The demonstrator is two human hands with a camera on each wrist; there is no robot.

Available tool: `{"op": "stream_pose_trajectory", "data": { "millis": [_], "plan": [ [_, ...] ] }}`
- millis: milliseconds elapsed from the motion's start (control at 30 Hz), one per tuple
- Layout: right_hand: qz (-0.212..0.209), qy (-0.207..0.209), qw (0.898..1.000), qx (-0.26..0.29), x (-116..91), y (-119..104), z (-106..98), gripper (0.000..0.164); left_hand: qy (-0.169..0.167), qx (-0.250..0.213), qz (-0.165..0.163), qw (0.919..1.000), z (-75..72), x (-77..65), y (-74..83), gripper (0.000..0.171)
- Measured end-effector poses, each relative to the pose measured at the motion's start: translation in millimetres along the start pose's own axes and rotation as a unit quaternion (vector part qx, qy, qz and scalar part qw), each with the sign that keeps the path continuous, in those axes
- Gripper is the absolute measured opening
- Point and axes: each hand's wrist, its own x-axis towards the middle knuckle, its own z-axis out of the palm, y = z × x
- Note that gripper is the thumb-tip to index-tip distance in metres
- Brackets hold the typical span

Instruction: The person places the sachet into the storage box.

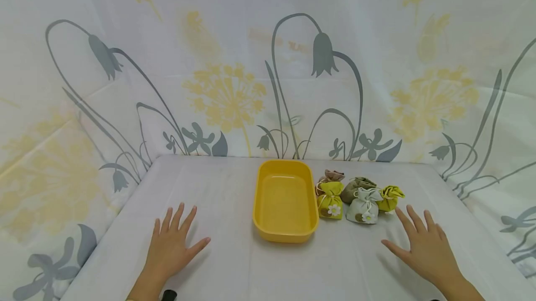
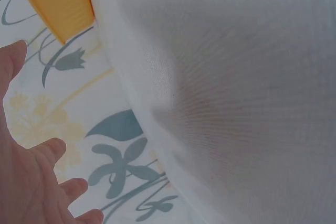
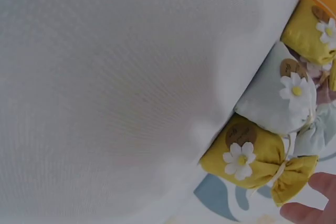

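A yellow rectangular tub (image 1: 286, 238) stands on the white cloth, and nothing lies inside it. Just right of it sit several small drawstring pouches: a yellow-green pouch (image 1: 330, 201) with a white flower, a pale grey pouch (image 1: 362, 208), an olive pouch (image 1: 351, 190), a brownish-pink pouch (image 1: 334, 175) and another yellow-green pouch (image 1: 388, 201) at the right end. My left hand (image 1: 169, 247) is held with fingers spread, left of the tub, holding nothing. My right hand (image 1: 427, 247) is likewise spread and holds nothing; its fingertips are nearest the right-end yellow-green pouch.
A white cloth (image 1: 268, 273) covers the table. Behind it and along both sides hangs a white curtain (image 1: 234, 36) printed with grey bellflowers and yellow blossoms. The tub's right side stands close against the nearest pouches.
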Motion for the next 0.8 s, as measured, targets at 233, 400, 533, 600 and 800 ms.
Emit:
{"op": "stream_pose_trajectory", "data": {
  "millis": [233,400,533,600,800],
  "plan": [
    [0.006,0.004,0.999,0.041,4.6,-1.6,-1.8,0.088,-0.014,-0.029,-0.017,0.9993,-1.0,5.8,4.3,0.085],
    [0.011,0.017,0.997,0.074,10.6,-2.1,-3.3,0.086,-0.007,-0.074,-0.024,0.997,2.5,11.4,8.6,0.087],
    [0.022,0.019,0.994,0.103,15.0,-3.1,-3.9,0.085,-0.015,-0.121,-0.047,0.9915,3.6,16.2,13.6,0.091],
    [0.026,0.02,0.992,0.119,16.9,-3.6,-4.6,0.085,-0.022,-0.144,-0.062,0.9874,3.6,18.9,16.6,0.093],
    [0.039,0.028,0.986,0.158,22.5,-3.0,-4.6,0.08,-0.046,-0.213,-0.094,0.9714,3.4,26.3,27.8,0.094]
  ]
}}
